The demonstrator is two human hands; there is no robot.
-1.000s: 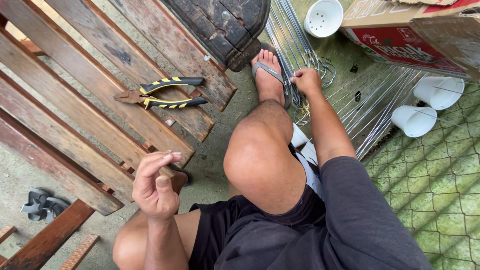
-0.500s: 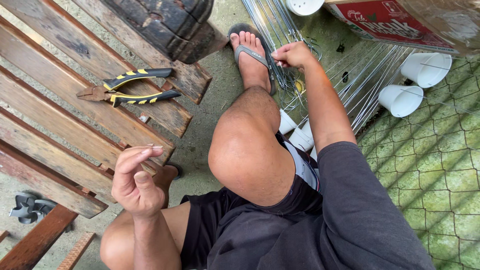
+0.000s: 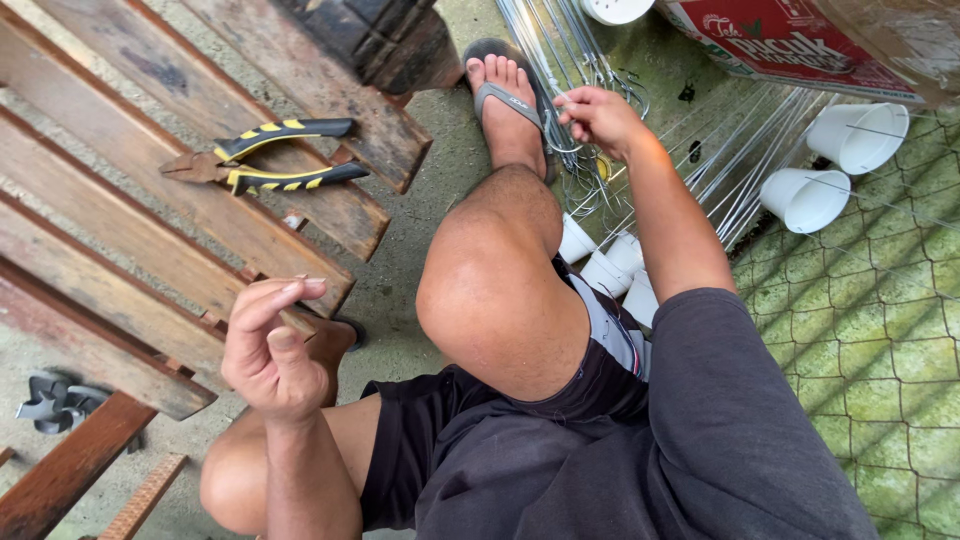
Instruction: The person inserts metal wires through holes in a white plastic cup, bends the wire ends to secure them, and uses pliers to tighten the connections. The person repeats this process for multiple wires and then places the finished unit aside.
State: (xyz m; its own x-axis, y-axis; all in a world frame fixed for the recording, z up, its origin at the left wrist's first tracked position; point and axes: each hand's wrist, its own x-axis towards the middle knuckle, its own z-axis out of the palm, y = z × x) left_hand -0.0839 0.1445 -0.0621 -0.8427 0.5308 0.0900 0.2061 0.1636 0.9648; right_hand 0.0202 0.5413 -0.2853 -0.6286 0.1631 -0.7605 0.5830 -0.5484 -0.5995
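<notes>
Wire rods [image 3: 560, 60] lie bundled on the ground beside the sandalled foot; the right hand [image 3: 598, 118] pinches them. Left hand [image 3: 268, 345] hovers half-curled, holding nothing. Red-and-white carton [image 3: 790, 45] sits top right, white cups [image 3: 835, 165] below it.

A single head-worn camera is looking steeply down from above a seated person, close over the raised knee [image 3: 495, 285]. It is facing forward toward the foot [image 3: 508, 110], taking in wooden planks [image 3: 150, 230] to the left and wire mesh [image 3: 880, 330] on the ground to the right.
</notes>
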